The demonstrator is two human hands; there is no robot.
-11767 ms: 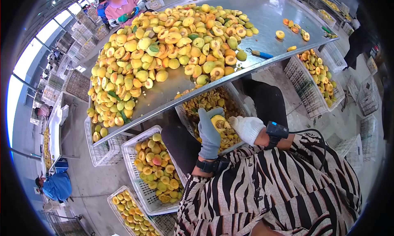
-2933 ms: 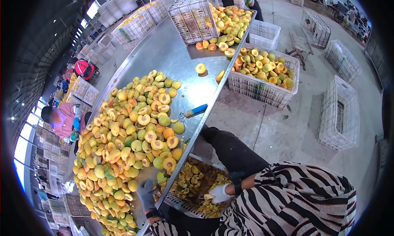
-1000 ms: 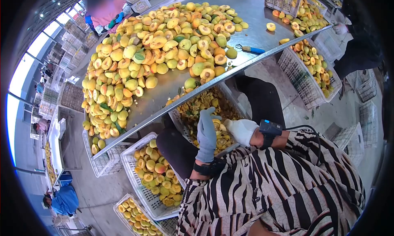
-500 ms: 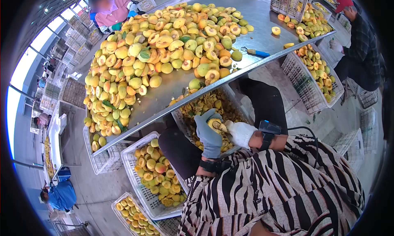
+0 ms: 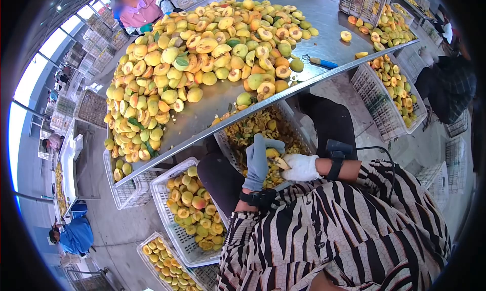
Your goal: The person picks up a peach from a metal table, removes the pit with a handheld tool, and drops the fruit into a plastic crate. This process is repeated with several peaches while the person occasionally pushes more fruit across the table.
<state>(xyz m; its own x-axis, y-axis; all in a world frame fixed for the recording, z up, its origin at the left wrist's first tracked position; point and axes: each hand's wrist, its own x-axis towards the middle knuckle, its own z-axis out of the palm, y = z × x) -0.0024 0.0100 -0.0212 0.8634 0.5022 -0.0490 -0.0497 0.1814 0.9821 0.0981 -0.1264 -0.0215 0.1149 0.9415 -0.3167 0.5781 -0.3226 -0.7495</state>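
Yellow cut fruit [image 5: 272,153] is in the left hand in a grey glove [image 5: 257,162], above brown-yellow fruit scraps [image 5: 248,129] and near the shiny metal tabletop [image 5: 212,101]. Its fingers are curled closed around the fruit. Right hand in a white glove [image 5: 300,168] is just beside, fingers bent; what they grip, I cannot tell.

Daylight entered through windows [image 5: 31,86] at left; glare brightened the metal table [image 5: 324,30]; dark-rimmed fisheye distortion curved the edges.
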